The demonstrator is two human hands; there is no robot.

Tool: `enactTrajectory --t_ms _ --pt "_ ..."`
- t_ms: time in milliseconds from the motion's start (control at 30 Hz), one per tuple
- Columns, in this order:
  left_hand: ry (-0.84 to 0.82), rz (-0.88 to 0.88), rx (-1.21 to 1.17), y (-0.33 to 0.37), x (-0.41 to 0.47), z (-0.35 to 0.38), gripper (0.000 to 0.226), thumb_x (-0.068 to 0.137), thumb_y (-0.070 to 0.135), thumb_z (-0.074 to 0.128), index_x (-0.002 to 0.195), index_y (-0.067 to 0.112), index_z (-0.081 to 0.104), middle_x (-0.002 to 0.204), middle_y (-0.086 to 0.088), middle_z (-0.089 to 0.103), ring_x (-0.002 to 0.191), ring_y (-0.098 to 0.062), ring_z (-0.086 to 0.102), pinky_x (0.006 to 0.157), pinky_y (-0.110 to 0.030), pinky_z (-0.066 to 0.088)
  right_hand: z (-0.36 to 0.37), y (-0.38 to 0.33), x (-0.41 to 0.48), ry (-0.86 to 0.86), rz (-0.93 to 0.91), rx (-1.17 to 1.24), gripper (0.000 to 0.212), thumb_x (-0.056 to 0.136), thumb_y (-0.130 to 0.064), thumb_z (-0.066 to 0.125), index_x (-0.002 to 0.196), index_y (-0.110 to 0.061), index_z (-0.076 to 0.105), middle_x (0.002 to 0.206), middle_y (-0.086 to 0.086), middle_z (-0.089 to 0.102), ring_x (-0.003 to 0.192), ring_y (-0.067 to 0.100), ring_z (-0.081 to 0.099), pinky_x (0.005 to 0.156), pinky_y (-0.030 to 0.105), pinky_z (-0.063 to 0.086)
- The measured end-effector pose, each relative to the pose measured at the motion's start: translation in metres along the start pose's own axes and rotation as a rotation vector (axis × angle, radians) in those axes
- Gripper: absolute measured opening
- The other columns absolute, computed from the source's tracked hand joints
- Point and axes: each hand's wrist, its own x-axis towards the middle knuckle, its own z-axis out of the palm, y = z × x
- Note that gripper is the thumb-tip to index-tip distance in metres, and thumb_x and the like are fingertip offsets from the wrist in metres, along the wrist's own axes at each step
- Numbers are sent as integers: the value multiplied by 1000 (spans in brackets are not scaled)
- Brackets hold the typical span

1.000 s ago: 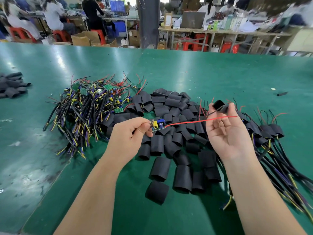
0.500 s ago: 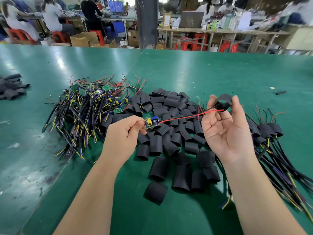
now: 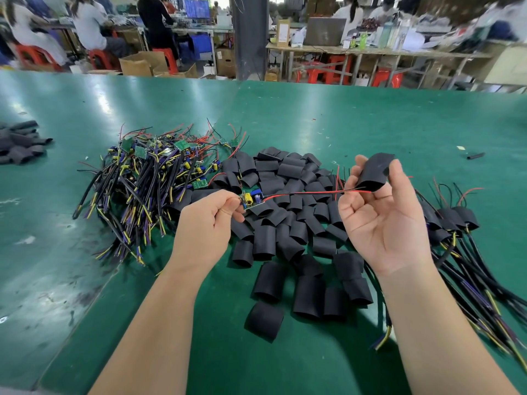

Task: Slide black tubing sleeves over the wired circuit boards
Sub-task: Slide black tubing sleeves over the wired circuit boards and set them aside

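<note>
Above the pile, right hand pinches the sleeve, now turned broadside; left hand still pinches board.

A small green circuit board carrying blue and yellow parts is pinched at its near end by the left hand and held above the bench. Its thin red and black wires run level to the right and enter the lower mouth of a short black sleeve, flattened and tilted, held between the thumb and fingertips of the right hand. Beneath lies a loose pile of sleeves, most flattened, lying at all angles. To its left is a tangled heap of bare boards with black, yellow and purple leads. On the right lie sleeved boards, their cables trailing toward the near edge.
</note>
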Motion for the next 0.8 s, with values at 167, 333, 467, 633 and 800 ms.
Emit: enactTrajectory --t_ms 167,333,467,633,800 --pt "-4 -30 20 0 0 -1 26 98 15 47 80 25 61 70 16 65 59 -10 54 57 -15 41 -2 0 -1 -21 17 21 40 79 -36 65 104 -6 67 92 2 68 77 12 63 65 18 49" --pt "-17 -29 23 2 0 -1 25 98 14 47 80 22 61 71 15 65 52 -1 50 54 -11 38 -3 0 1 -16 28 17 41 79 -37 64 106 -6 67 91 2 66 74 12 60 65 19 47" --pt "-45 -37 7 3 0 0 25 98 14 47 79 19 62 70 13 65 49 1 48 52 -9 34 -4 2 1 -55 52 15 40 80 -35 62 108 -7 66 90 2 65 72 12 58 62 20 48" --pt "-47 -36 -14 5 0 0 26 99 13 46 80 18 62 70 13 65 52 1 49 53 -9 35 -4 3 0 -120 114 76 43 80 -34 60 113 -6 63 93 2 64 73 13 57 66 19 45" --pt "-40 -43 -31 4 1 0 30 99 14 45 76 25 60 67 15 65 59 -13 52 56 -13 38 -3 4 -1 -139 155 165 45 83 -32 58 118 -5 59 96 3 64 73 14 60 65 23 49"
